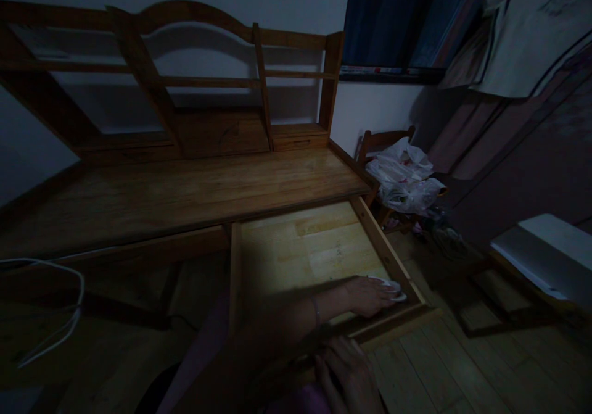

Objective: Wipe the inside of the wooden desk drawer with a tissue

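Note:
My left hand [370, 295] reaches into a pulled-out wooden drawer [296, 247] from the lower left, a thin band on its wrist. Under its fingers is a white cloth [394, 289], pressed against the drawer bottom close to the front right corner. The palm faces down and covers part of the cloth. My right hand [345, 368] is at the drawer's front board, its fingers curled over the top edge. Shadow hides some of those fingers. A few small dark marks show on the pale drawer bottom.
The drawer belongs to a wooden desk [198, 186] with a shelf unit [222, 133] at its back. Right of it, a chair holds plastic bags [404, 170]. A stool [550, 260] stands farther right. A white cable [78, 278] hangs at the left.

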### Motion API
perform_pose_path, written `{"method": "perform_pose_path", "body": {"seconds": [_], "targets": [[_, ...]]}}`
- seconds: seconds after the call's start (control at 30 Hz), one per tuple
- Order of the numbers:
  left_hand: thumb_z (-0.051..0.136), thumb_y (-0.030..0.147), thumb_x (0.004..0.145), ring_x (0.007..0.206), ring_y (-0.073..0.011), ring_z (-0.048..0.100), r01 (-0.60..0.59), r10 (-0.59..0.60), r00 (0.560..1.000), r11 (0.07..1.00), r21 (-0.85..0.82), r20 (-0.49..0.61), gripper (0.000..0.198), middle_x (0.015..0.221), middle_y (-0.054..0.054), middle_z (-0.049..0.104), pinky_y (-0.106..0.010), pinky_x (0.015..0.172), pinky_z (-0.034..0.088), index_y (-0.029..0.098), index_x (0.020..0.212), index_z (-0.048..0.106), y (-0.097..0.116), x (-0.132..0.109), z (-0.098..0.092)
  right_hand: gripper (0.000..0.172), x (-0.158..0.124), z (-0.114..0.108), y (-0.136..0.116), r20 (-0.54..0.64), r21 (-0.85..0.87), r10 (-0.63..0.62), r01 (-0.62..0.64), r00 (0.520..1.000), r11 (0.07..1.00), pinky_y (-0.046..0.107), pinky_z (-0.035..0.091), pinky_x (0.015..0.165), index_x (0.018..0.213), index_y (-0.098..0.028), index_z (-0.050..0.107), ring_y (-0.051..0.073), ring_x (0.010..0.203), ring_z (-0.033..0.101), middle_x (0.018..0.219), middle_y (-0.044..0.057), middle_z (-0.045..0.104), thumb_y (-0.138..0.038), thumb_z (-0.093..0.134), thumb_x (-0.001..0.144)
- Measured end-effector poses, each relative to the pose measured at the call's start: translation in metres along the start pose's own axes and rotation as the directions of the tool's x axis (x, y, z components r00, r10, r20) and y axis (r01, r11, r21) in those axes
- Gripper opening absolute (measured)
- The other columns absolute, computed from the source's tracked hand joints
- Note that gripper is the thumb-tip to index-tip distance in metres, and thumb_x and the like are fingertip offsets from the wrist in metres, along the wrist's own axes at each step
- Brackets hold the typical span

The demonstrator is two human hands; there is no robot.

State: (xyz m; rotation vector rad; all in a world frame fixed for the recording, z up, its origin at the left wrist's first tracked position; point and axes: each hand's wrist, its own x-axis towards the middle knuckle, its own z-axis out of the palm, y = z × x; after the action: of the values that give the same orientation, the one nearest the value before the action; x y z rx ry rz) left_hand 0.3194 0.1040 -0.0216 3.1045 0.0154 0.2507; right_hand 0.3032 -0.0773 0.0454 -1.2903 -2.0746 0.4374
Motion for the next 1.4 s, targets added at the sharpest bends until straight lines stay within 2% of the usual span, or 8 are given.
{"method": "perform_pose_path", "body": {"seconds": [0.17,0.33,0.53,0.73,1.0,1.13,1.27,1.4], "targets": [[0.033,0.023,0.099,0.147,-0.0142,0.031,0.012,-0.012,1.000,1.000,0.018,0.004,0.051,0.156,-0.005,0.042,-0.027,0.118,0.029,0.014,0.148,0.046,-0.001,-0.001,-0.002,0.017,0.001,0.002,0.000,-0.009,-0.016,0.002,-0.002,1.000,1.000,0.032,0.047,0.075,0.094,-0.023,0.063,0.020,0.082,0.062,0.091,0.004,0.068,-0.020,0.046,0.098],[0.031,0.029,0.102,0.149,-0.0133,0.025,-0.040,0.046,0.995,0.997,0.071,-0.090,0.050,0.157,-0.003,0.040,-0.033,0.119,0.028,0.021,0.150,0.042,-0.015,-0.015,-0.013,0.017,0.001,0.003,0.001,-0.053,-0.026,-0.020,0.018,0.998,1.000,0.033,0.047,0.076,0.095,-0.024,0.064,0.020,0.081,0.063,0.091,0.003,0.069,-0.020,0.048,0.097],[0.025,0.034,0.104,0.149,-0.0152,0.025,0.178,-0.174,0.983,0.981,0.077,-0.055,0.051,0.159,-0.003,0.037,-0.036,0.120,0.022,0.021,0.152,0.037,-0.057,-0.041,-0.028,0.018,0.001,0.003,0.002,-0.050,-0.035,-0.033,0.031,0.998,0.999,0.032,0.048,0.075,0.097,-0.023,0.065,0.019,0.082,0.064,0.092,0.003,0.070,-0.021,0.047,0.098],[0.023,0.040,0.104,0.148,-0.0164,0.028,0.455,-0.452,0.890,0.890,0.045,-0.056,0.053,0.159,-0.003,0.036,-0.040,0.120,0.021,0.024,0.154,0.033,-0.098,-0.061,-0.048,0.019,0.003,0.001,0.001,-0.053,-0.044,-0.044,0.041,0.998,0.998,0.033,0.048,0.075,0.094,-0.024,0.064,0.019,0.081,0.065,0.090,0.002,0.070,-0.023,0.046,0.098],[0.020,0.040,0.104,0.149,-0.0166,0.027,0.592,-0.583,0.804,0.803,0.071,-0.121,0.054,0.161,-0.003,0.032,-0.040,0.121,0.018,0.024,0.153,0.034,-0.137,-0.085,-0.057,0.018,0.003,0.003,0.003,-0.083,-0.048,-0.050,0.047,0.995,0.998,0.031,0.046,0.074,0.092,-0.024,0.063,0.018,0.078,0.065,0.087,0.001,0.070,-0.021,0.047,0.098],[0.022,0.040,0.103,0.150,-0.0164,0.024,0.665,-0.659,0.747,0.744,0.072,-0.089,0.054,0.163,-0.001,0.028,-0.041,0.122,0.015,0.026,0.154,0.032,-0.156,-0.102,-0.061,0.017,0.003,0.002,0.003,-0.070,-0.022,-0.049,0.047,0.996,0.999,0.031,0.047,0.075,0.094,-0.024,0.063,0.018,0.080,0.065,0.090,0.002,0.070,-0.020,0.048,0.098],[0.023,0.044,0.103,0.146,-0.0203,0.034,0.772,-0.771,0.636,0.633,0.066,-0.045,0.057,0.161,-0.003,0.032,-0.041,0.118,0.026,0.026,0.156,0.027,-0.170,-0.119,-0.070,0.016,0.003,0.002,0.004,-0.075,-0.022,-0.052,0.051,0.996,0.998,0.031,0.046,0.073,0.092,-0.023,0.064,0.018,0.079,0.063,0.088,0.002,0.069,-0.020,0.049,0.097],[0.022,0.047,0.102,0.136,-0.0253,0.047,0.820,-0.820,0.572,0.568,0.071,-0.036,0.060,0.158,-0.005,0.039,-0.043,0.110,0.037,0.026,0.159,0.019,-0.175,-0.132,-0.080,0.017,0.002,0.003,0.004,-0.077,-0.023,-0.049,0.048,0.996,0.999,0.031,0.045,0.072,0.092,-0.024,0.064,0.018,0.077,0.063,0.087,0.002,0.069,-0.021,0.048,0.098]]}}
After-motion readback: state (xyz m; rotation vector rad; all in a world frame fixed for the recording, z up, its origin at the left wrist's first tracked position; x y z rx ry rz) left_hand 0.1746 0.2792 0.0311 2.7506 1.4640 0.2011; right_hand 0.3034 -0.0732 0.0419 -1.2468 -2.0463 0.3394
